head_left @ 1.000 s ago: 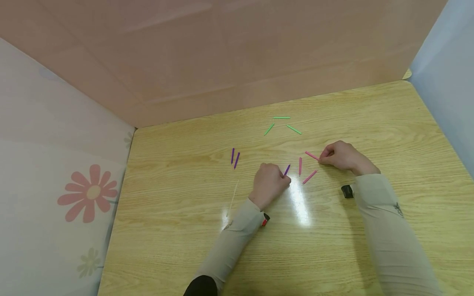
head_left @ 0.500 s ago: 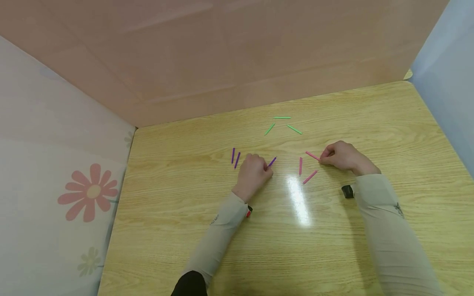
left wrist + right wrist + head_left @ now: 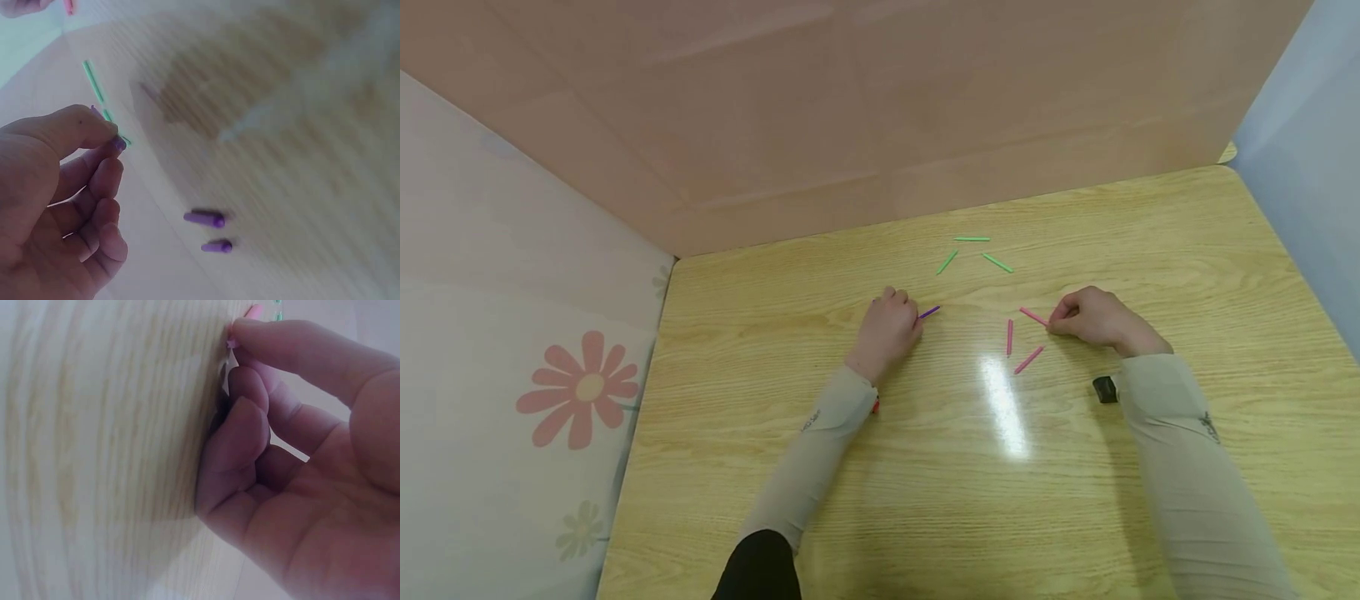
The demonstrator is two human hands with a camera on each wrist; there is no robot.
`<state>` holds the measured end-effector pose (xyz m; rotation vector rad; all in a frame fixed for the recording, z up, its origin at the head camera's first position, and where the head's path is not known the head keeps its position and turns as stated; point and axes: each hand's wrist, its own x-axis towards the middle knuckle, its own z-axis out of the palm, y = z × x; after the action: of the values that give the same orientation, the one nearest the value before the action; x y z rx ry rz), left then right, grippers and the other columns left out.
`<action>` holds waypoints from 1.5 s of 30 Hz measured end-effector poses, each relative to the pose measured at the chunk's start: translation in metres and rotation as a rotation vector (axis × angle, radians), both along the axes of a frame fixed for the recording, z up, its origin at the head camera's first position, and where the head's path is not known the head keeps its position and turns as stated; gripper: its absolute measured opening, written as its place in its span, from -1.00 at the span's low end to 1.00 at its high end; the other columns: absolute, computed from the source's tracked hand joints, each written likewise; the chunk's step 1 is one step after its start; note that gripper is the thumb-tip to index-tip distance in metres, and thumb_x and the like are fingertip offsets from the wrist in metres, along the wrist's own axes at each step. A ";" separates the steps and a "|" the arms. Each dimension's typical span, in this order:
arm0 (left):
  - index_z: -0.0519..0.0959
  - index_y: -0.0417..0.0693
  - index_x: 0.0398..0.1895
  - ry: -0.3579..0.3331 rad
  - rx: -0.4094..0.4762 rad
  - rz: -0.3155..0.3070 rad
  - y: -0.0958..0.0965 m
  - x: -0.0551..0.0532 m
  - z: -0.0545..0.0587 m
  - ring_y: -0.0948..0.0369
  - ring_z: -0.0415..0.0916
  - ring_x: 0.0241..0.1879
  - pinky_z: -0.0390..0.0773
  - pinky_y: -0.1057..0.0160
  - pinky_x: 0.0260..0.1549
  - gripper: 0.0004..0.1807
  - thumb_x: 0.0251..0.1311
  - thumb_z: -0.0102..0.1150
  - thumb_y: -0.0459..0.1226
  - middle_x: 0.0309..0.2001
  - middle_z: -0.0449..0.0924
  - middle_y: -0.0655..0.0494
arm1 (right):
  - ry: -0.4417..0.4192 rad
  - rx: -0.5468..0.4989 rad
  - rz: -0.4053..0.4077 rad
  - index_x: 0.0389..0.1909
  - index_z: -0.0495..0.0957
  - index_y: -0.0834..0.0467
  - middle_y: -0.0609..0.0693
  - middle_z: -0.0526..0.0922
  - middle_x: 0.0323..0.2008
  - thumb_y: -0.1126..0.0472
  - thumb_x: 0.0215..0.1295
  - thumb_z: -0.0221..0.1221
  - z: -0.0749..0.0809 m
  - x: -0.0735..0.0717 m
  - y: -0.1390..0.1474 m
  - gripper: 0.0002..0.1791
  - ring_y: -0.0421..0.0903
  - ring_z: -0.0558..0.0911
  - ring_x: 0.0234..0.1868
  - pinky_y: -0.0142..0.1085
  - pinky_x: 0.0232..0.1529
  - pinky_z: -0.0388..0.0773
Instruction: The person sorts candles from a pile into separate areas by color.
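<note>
My left hand (image 3: 887,329) pinches a short purple stick (image 3: 929,312) between thumb and forefinger, above the left part of the table. In the left wrist view, two more purple sticks (image 3: 204,219) lie side by side on the wood beneath that hand; the head view has them almost wholly hidden behind it. With thumb and forefinger, my right hand (image 3: 1093,317) pinches the near end of a pink stick (image 3: 1033,316), its other fingers curled close to the tabletop. Beside it lie an upright pink stick (image 3: 1010,337) and a slanted pink stick (image 3: 1028,360), the three forming a loose triangle.
Three green sticks form an open triangle farther back: a level green stick (image 3: 972,239), a left green stick (image 3: 947,262) and a right green stick (image 3: 997,262). The wooden table (image 3: 737,350) meets a brownish panel (image 3: 850,125) behind and a flowered wall (image 3: 475,292) at left.
My left hand has moved left and slightly away from me with the purple stick, from near the pink sticks to over the two purple ones. The right hand has stayed in place.
</note>
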<state>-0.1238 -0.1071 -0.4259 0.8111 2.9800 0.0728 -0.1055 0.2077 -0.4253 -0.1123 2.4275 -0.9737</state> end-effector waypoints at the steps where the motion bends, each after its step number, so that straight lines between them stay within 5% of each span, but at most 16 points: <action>1: 0.60 -0.14 -0.49 0.003 -0.015 -0.003 -0.001 -0.002 0.001 0.10 0.43 -0.26 0.53 0.16 -0.24 -0.77 0.29 0.06 -0.25 -0.39 0.54 0.04 | 0.001 0.001 0.001 -0.30 0.61 0.28 0.03 0.60 -0.39 0.17 0.24 0.21 0.000 0.000 0.000 -0.78 -0.11 0.38 -0.35 -0.29 -0.32 0.30; 16: 0.62 -0.19 -0.18 0.019 -0.204 -0.071 0.000 -0.013 -0.002 0.12 0.40 -0.18 0.56 0.19 -0.12 -0.81 0.38 0.00 -0.32 -0.19 0.58 0.01 | 0.008 0.031 0.005 -0.30 0.61 0.25 0.04 0.63 -0.34 0.13 0.25 0.21 -0.001 0.001 0.001 -0.77 -0.07 0.43 -0.28 -0.30 -0.26 0.30; 33: 0.65 -0.18 -0.23 0.013 -0.167 -0.045 0.004 -0.021 -0.005 0.12 0.39 -0.20 0.54 0.22 -0.21 -0.81 0.36 0.00 -0.38 -0.20 0.58 0.00 | 0.021 0.027 0.004 -0.32 0.62 0.25 0.03 0.64 -0.36 0.14 0.23 0.22 -0.002 0.001 0.002 -0.78 -0.10 0.42 -0.31 -0.31 -0.27 0.31; 45: 0.64 -0.17 -0.18 0.017 -0.167 -0.011 0.003 -0.028 -0.008 0.11 0.41 -0.13 0.57 0.18 -0.08 -0.83 0.35 0.03 -0.37 -0.15 0.57 0.00 | 0.031 0.031 0.008 -0.32 0.62 0.26 0.03 0.63 -0.37 0.14 0.23 0.22 0.002 0.000 0.001 -0.77 -0.10 0.43 -0.31 -0.31 -0.28 0.31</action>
<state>-0.1516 -0.1044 -0.4335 0.8114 2.9469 -0.1816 -0.1054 0.2082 -0.4235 -0.1271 2.4673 -0.9365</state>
